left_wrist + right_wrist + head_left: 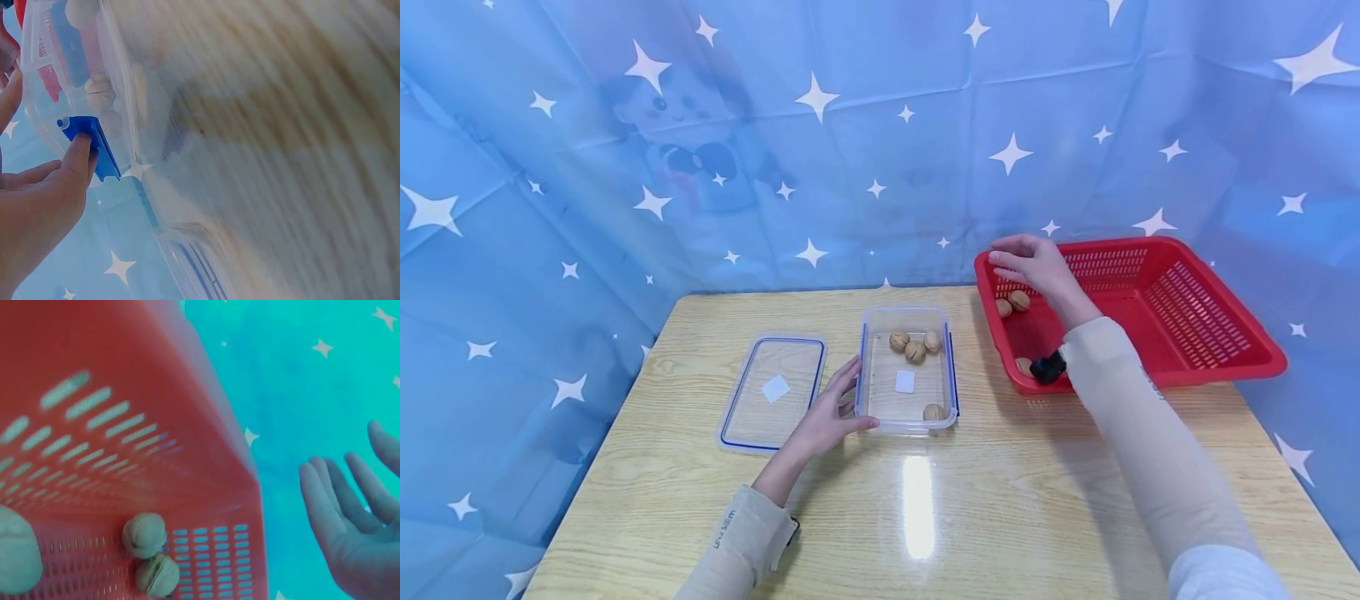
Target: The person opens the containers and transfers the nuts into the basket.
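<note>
My left hand (826,423) rests on the near left corner of a clear plastic food container (887,398), its thumb along the front rim. In the left wrist view a straight finger presses the blue latch (94,140) on the container's side. Several walnuts (914,352) lie inside the container. Over the back left corner of a red plastic basket (1213,321) hovers my right hand (1033,265), fingers spread and loosely bent with nothing between them. Below it, walnuts (144,535) lie on the basket floor, and another walnut (1023,365) sits close to the wrist camera.
The container's clear lid (775,417), with a blue seal and a white label, lies on the wooden table (647,467) left of the container. A blue curtain (880,150) with white stars hangs right behind the table.
</note>
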`<state>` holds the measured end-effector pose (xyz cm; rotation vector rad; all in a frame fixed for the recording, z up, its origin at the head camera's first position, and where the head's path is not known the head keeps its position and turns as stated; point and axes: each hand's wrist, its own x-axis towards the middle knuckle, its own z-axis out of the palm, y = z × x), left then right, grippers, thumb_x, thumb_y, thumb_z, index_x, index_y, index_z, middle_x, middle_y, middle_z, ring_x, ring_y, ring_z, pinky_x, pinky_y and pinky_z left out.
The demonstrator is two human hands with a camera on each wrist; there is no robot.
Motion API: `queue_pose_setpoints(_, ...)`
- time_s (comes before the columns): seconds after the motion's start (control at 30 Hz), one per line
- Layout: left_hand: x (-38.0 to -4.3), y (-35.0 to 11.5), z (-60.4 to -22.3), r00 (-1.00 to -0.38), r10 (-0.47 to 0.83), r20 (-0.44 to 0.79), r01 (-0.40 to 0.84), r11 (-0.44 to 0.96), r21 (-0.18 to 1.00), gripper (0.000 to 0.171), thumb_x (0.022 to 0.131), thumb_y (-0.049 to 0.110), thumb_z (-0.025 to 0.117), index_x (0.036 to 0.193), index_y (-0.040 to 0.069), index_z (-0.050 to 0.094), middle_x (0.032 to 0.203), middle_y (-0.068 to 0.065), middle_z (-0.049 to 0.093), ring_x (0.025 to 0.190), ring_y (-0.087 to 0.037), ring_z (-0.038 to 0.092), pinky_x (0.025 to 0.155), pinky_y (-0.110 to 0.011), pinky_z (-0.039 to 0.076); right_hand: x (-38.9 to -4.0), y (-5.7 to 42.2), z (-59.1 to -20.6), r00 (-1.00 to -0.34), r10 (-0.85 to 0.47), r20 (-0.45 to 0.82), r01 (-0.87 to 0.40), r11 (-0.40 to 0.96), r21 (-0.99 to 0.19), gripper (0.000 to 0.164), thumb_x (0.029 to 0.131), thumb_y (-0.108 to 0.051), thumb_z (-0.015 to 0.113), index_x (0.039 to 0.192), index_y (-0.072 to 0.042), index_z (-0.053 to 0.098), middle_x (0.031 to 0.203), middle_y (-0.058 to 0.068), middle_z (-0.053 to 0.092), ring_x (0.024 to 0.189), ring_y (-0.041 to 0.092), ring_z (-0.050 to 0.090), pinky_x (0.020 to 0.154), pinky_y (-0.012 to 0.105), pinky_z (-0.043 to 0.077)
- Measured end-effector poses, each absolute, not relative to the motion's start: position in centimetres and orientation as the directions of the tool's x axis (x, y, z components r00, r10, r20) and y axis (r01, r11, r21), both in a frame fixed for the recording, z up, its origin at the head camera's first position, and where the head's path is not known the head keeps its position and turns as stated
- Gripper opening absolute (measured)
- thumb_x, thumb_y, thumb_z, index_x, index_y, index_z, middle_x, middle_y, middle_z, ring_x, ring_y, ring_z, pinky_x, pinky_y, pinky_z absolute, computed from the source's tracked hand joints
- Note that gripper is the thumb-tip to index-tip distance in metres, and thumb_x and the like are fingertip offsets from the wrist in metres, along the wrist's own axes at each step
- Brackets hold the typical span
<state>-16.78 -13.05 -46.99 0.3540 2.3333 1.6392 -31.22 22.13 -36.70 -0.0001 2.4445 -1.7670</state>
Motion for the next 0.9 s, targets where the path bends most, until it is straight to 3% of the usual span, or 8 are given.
queue_pose_setpoints(0.17,-16.8,-13.0,-47.1,-0.933,0.351,-0.073,0.049,0.326,0.944,0.098,0.082,0.008,0.080,0.159,0.005,0.020,0.169,-0.009,0.011,0.150,-0.039,0.027,0.119,-0.047,0.039,-30.7,21.2,-36.3,-0.993,-0.087,-0.084,0.055,0.293,-0.954,0.055,0.098,-0.030,0.062,0.146,-0.006,0.047,0.145,0.016,0.047,0.131,0.034,0.055,0.091,0.016,0.057)
queue_pose_setpoints(0.4,-16.8,-13.0,-47.1,-0.935,0.347,-0.072,0.050,0.332,0.942,0.097,0.082,0.008,0.080,0.159,0.006,0.020,0.169,-0.009,0.012,0.150,-0.040,0.027,0.119,-0.048,0.039,-30.1,20.0,-36.0,-0.992,-0.117,-0.053,0.018,0.279,-0.960,0.052,0.099,-0.028,0.061,0.144,-0.005,0.048,0.145,0.016,0.049,0.132,0.034,0.054,0.107,0.036,0.050)
queue_pose_setpoints(0.63,-16.7,-13.0,-47.2,-0.937,0.342,-0.067,0.054,0.331,0.942,0.097,0.082,0.009,0.080,0.159,0.006,0.021,0.169,-0.008,0.013,0.150,-0.039,0.028,0.119,-0.048,0.040,-29.3,18.9,-36.2,-0.990,-0.130,-0.056,0.012,0.317,-0.948,0.051,0.098,-0.031,0.063,0.142,-0.009,0.052,0.143,0.015,0.050,0.129,0.029,0.055,0.111,0.040,0.050)
queue_pose_setpoints(0.9,-16.7,-13.0,-47.1,-0.937,0.341,-0.073,0.048,0.332,0.942,0.098,0.082,0.008,0.081,0.159,0.007,0.020,0.169,-0.008,0.012,0.150,-0.039,0.027,0.119,-0.048,0.039,-28.5,17.5,-36.9,-0.989,-0.147,-0.021,-0.036,0.375,-0.926,0.045,0.097,-0.031,0.064,0.138,-0.012,0.056,0.138,0.012,0.055,0.122,0.024,0.057,0.100,0.024,0.057)
